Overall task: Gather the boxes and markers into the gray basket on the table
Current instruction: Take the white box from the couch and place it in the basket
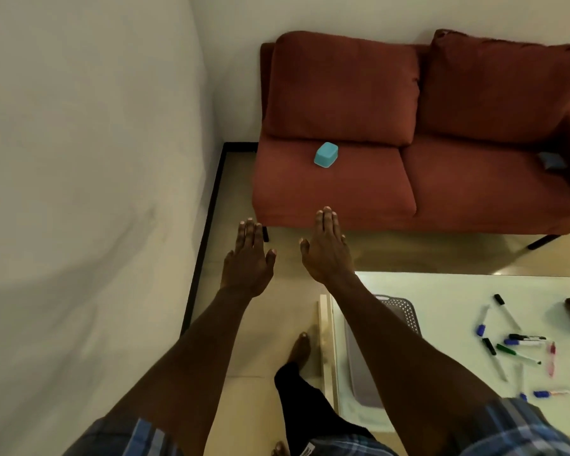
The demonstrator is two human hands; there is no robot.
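**Both hands stretched out, nothing held**

The left hand (248, 258) and right hand (326, 246) reach forward side by side in the middle of the frame, palms down, fingers (325, 222) straight and close together, gripping nothing. Above them, well apart from the fingertips, a light blue box (325, 155) lies on the left seat cushion of a red-brown sofa (474, 189). The right fingertips overlap the sofa's front edge in the picture; whether they touch it cannot be told. A dark blue thing (551, 160) sits at the far right of the seat, too dim to identify.

At lower right stands a white worktop (441, 291). The gray basket (399, 311) with a perforated wall rests near its left edge, partly hidden behind the right forearm. To its right, apart from it, the markers (520, 343) lie scattered, with black, blue, green and pink caps. One marker carries print too small to read.

Bare floor (277, 324) runs between sofa and worktop; a white wall (79, 159) closes the left side, with a dark skirting along its foot.
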